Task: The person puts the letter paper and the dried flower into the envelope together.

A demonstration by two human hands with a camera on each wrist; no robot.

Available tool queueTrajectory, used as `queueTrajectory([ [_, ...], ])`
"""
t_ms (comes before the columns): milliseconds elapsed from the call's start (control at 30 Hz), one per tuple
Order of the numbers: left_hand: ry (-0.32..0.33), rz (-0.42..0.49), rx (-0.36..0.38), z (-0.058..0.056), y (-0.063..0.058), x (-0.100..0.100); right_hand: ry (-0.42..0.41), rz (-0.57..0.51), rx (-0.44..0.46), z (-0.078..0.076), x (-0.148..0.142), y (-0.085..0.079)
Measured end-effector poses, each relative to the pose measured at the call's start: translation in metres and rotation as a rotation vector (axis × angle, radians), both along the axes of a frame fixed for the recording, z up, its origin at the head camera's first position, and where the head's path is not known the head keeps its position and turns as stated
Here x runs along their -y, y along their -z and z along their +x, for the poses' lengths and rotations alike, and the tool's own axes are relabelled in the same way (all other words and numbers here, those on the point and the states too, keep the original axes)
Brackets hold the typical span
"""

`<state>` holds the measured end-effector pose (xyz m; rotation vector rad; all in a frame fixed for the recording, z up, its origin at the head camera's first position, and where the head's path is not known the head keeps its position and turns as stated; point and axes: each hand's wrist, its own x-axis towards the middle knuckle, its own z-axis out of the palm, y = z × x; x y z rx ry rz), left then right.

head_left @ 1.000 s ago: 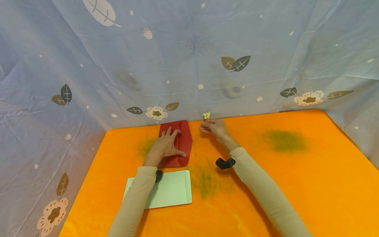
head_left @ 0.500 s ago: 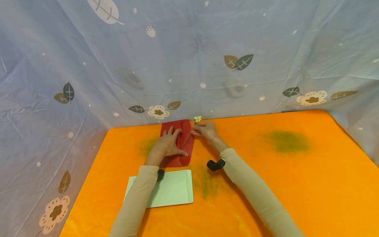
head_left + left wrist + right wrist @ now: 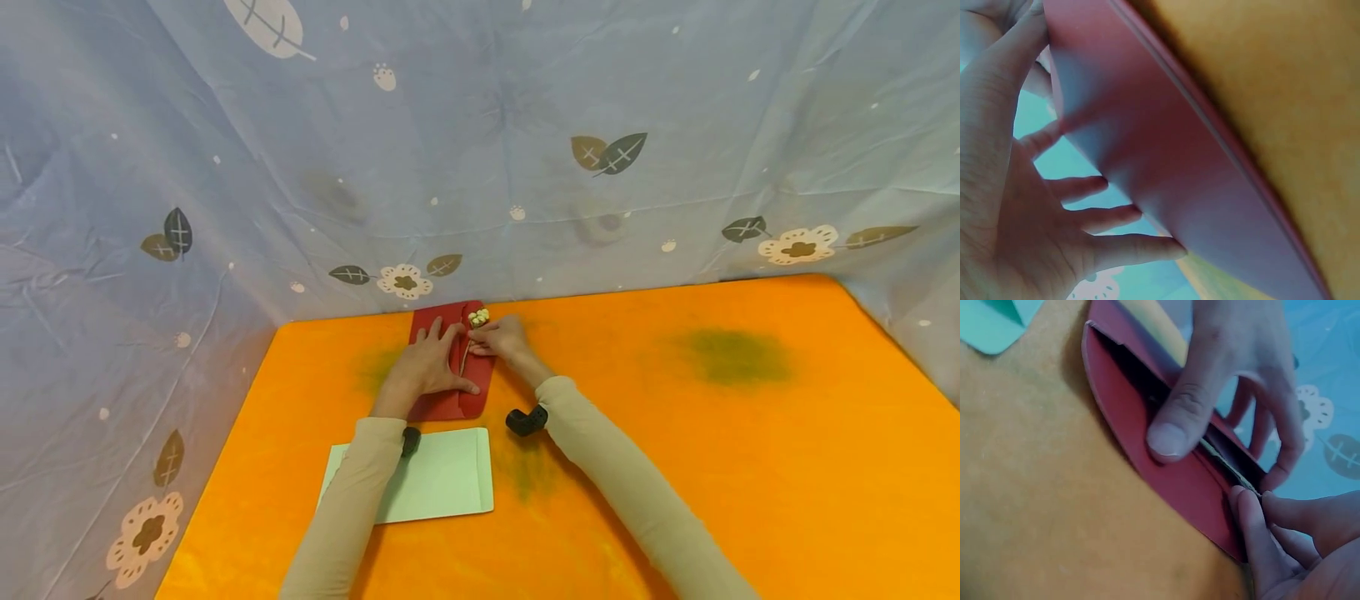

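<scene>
A red envelope [image 3: 442,407] lies at the back of the table, its flap toward the right. My left hand [image 3: 424,367] rests on it with fingers spread; the right wrist view shows the thumb pressing the flap and the fingertips at the pocket's edge, the mouth gaping between them. My right hand [image 3: 504,340] pinches a flower sprig with a small pale-yellow head [image 3: 477,317] at the far end of that mouth. Its thin stem [image 3: 1225,464] runs along the dark opening. In the left wrist view, straight fingers [image 3: 1141,249] touch the envelope's face.
A pale green envelope [image 3: 442,479] lies nearer the front, partly under the left forearm. Orange cloth [image 3: 675,467] covers the table. A blue patterned curtain [image 3: 480,150] hangs right behind the back edge. Black wrist devices [image 3: 527,421] stick out from the sleeves.
My right hand has moved left with the flower sprig, from beside the red envelope to over its opening. The left hand has stayed on the envelope.
</scene>
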<state>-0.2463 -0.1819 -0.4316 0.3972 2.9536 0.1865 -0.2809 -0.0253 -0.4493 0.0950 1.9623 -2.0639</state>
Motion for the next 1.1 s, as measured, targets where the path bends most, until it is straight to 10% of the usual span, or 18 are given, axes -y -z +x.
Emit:
queueTrajectory([
  [900, 0.001, 0.000, 0.003, 0.002, -0.002, -0.001, -0.106, 0.339, -0.191, -0.005, 0.018, 0.007],
  [1100, 0.006, 0.003, -0.004, 0.002, -0.002, 0.000, -0.160, 0.257, -0.174, -0.005, 0.015, 0.007],
])
